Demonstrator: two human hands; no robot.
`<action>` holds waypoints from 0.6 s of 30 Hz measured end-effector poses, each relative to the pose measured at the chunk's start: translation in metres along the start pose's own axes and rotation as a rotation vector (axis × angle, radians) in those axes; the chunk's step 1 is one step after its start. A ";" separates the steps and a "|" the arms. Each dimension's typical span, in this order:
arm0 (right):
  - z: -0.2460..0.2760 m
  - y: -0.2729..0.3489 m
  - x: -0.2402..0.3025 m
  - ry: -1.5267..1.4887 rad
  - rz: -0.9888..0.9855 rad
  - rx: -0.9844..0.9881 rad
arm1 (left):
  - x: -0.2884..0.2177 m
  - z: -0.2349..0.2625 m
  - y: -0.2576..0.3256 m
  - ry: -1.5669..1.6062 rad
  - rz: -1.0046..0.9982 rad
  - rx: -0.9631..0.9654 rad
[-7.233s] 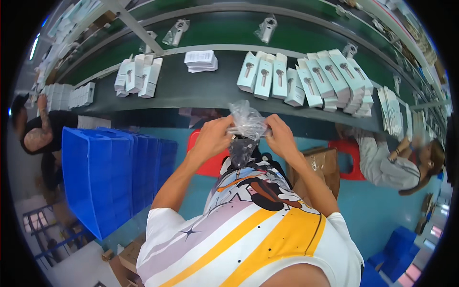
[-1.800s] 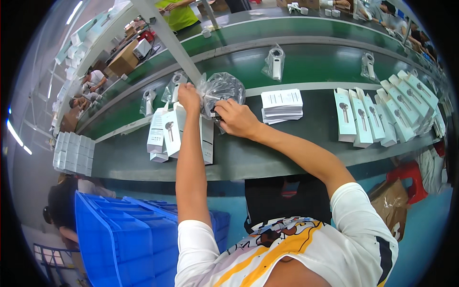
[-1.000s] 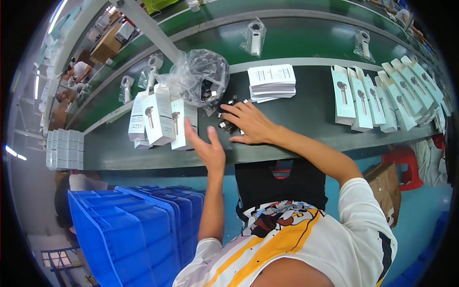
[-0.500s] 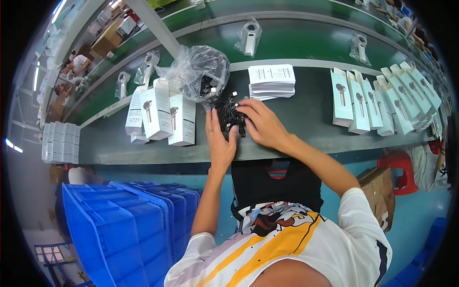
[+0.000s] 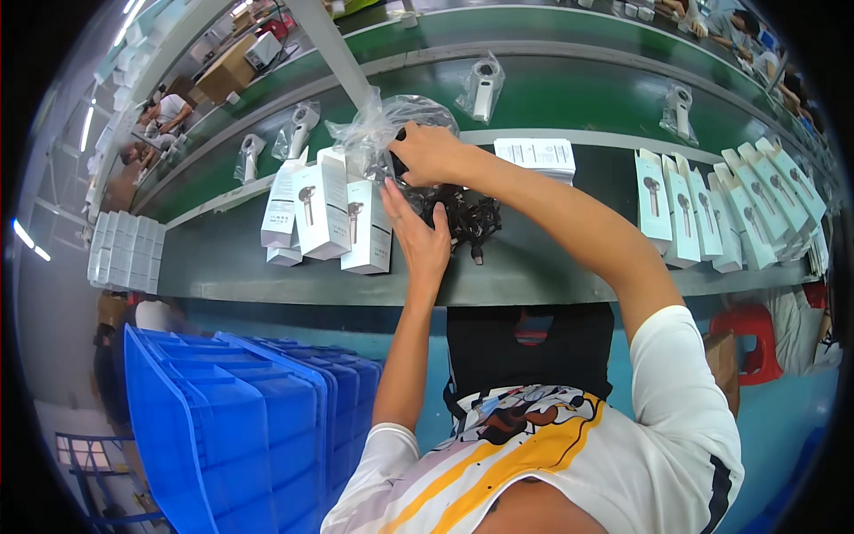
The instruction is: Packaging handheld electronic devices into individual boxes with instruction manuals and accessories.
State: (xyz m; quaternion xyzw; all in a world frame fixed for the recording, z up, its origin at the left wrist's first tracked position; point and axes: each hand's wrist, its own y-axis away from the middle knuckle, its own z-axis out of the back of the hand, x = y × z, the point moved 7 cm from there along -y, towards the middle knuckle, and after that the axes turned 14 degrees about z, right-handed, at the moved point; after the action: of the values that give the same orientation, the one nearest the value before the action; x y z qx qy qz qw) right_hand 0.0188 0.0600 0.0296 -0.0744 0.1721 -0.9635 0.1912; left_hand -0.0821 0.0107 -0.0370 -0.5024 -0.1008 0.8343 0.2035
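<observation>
A tangle of black cables with small plugs lies on the dark bench in front of me. My left hand is at its left side, fingers stretched out and thumb apart, the thumb touching the cables. Crossing above it, my right hand reaches to the mouth of a clear plastic bag. Its fingers are bent around black cables at the bag; the fingertips are partly hidden. Left of the bag stand white boxes printed with a picture of a handheld device.
Behind my right forearm sits a stack of white printed leaflets. Open white boxes lean in a row at the right. Bagged white devices lie on the green conveyor. Blue crates stand below, left; a red stool is at right.
My right hand has left the cable pile and moved up and left to the plastic bag. My left hand has stayed beside the pile. The whole view has shifted slightly.
</observation>
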 end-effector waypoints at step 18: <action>0.003 0.003 0.001 -0.106 0.076 -0.101 | 0.016 0.023 -0.073 0.388 0.183 -0.150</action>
State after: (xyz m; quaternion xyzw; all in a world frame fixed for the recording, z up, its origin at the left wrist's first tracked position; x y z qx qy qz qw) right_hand 0.0191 0.0563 0.0319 -0.1282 0.2130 -0.9403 0.2323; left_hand -0.0914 0.0842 -0.0115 -0.6741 -0.0757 0.7273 0.1047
